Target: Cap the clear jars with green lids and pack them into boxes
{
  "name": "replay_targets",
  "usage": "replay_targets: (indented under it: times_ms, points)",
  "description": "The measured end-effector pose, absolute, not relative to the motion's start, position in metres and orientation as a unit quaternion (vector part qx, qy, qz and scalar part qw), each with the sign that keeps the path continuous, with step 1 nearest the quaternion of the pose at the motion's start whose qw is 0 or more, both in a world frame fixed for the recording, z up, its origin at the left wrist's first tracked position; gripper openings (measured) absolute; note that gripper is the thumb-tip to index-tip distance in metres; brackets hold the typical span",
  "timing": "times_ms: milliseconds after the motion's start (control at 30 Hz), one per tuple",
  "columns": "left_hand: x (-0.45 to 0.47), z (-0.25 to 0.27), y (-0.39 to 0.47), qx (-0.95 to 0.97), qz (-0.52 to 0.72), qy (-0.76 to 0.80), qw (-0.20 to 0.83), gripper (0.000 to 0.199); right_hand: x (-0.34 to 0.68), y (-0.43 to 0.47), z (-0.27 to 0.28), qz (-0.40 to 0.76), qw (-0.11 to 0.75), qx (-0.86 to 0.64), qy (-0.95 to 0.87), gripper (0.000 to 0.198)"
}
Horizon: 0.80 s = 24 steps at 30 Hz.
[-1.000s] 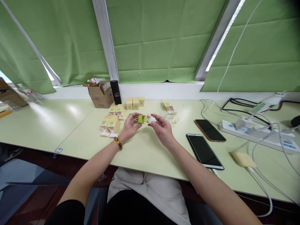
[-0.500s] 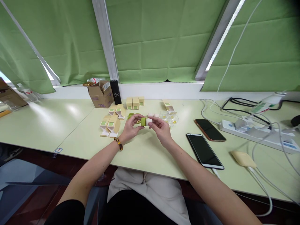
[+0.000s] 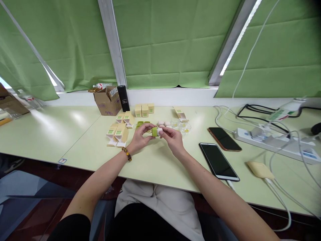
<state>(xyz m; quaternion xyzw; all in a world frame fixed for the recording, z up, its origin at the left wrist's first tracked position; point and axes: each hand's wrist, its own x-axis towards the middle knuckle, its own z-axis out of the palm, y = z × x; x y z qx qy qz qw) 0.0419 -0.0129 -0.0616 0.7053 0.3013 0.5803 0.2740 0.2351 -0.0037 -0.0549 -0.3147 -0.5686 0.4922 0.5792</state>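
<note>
My left hand (image 3: 140,138) pinches a small green holder with a loop (image 3: 154,131), the loop pointing left. A short whitish-pink cylinder (image 3: 159,131) sits in its right end, gripped between thumb and fingers of my right hand (image 3: 173,139). Both pieces are joined end to end, lying sideways just above the table. Behind my fingers are several green pieces (image 3: 140,123) on the left and several pale pink cylinders (image 3: 164,124) on the right. Clear plastic pieces (image 3: 182,126) lie beyond my right hand.
Several cream cartons (image 3: 117,132), some with open flaps, stand left of my hands; more cartons (image 3: 141,110) are behind. Two phones (image 3: 219,161), a power strip (image 3: 276,145) and loose cables lie on the right. A cardboard box (image 3: 107,103) and a black cylinder (image 3: 123,98) stand at the back.
The green holder has shifted slightly right, and less of the pale cylinder shows out of it. My right hand has moved a little left, with more pink cylinders showing behind.
</note>
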Motion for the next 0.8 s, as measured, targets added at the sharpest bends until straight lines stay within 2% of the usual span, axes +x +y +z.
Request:
replay_targets:
  times_ms: [500,800]
  points:
    - [0.0428,-0.0632,-0.0135,0.709,0.578,0.307,0.262,0.043,0.2371,-0.0009,-0.0547,0.502,0.566,-0.318,-0.571,0.036]
    - [0.0432,-0.0617,-0.0151,0.713,0.568,0.313,0.267,0.044,0.2381,0.0008,-0.0573,0.503,0.55,-0.319,-0.586,0.043]
